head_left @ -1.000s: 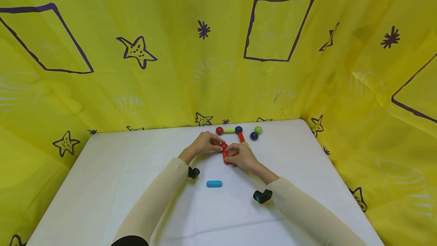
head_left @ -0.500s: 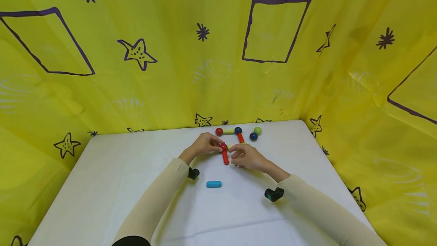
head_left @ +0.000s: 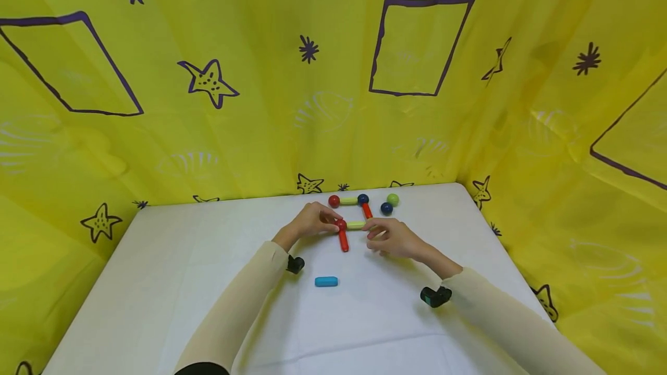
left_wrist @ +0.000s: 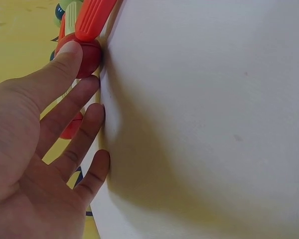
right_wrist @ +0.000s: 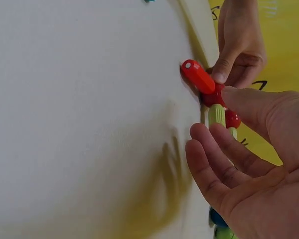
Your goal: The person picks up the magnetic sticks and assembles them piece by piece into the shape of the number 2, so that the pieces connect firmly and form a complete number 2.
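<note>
My left hand [head_left: 312, 220] pinches a red ball [left_wrist: 92, 56] with the thumb and a finger, close to the table surface. From that ball a red stick [head_left: 343, 241] points toward me, and a light green stick [head_left: 356, 225] runs to the right. My right hand [head_left: 396, 238] hovers by the far end of the green stick, its fingers loosely bent and spread from the thumb [right_wrist: 254, 104]. Nothing shows between them in the right wrist view. Behind the right hand, the joint at that end of the green stick is hidden.
Farther back, another red ball [head_left: 334, 201], a green stick [head_left: 348, 201], a dark blue ball [head_left: 363, 199] and a red stick [head_left: 367, 211] form a joined chain. Loose blue [head_left: 387, 208] and green balls [head_left: 393, 199] lie right. A blue stick [head_left: 326, 281] lies nearer me.
My right hand has let go near the red stick and moved right along the green stick, uncovering both sticks. My left hand has stayed on the red ball.
</note>
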Available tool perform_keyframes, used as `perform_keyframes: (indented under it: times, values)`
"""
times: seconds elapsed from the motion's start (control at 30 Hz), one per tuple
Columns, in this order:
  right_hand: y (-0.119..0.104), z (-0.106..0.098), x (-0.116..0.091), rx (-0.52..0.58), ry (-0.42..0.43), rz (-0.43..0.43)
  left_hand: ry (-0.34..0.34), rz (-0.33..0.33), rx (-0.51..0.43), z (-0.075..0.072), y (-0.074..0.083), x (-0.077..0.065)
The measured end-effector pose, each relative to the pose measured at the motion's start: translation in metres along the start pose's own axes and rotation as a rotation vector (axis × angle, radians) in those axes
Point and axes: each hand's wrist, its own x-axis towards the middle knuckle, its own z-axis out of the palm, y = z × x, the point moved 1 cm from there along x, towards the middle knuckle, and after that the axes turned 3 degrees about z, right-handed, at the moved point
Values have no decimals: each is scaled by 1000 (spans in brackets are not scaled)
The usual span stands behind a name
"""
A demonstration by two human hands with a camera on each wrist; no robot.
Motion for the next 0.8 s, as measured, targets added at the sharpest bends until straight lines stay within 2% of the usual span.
perform_keyframes:
  times: [0.43,0.67,0.8]
  values:
    - [16,-31,-13,-53,74,-33,5,11,-31,0,-2,1]
    - [21,-41,-12,-68,84,-16,-1,1,-32,0,-3,-1]
    - [21,-50,-7,-131,107,-30,1,-5,-33,0,-2,-2]
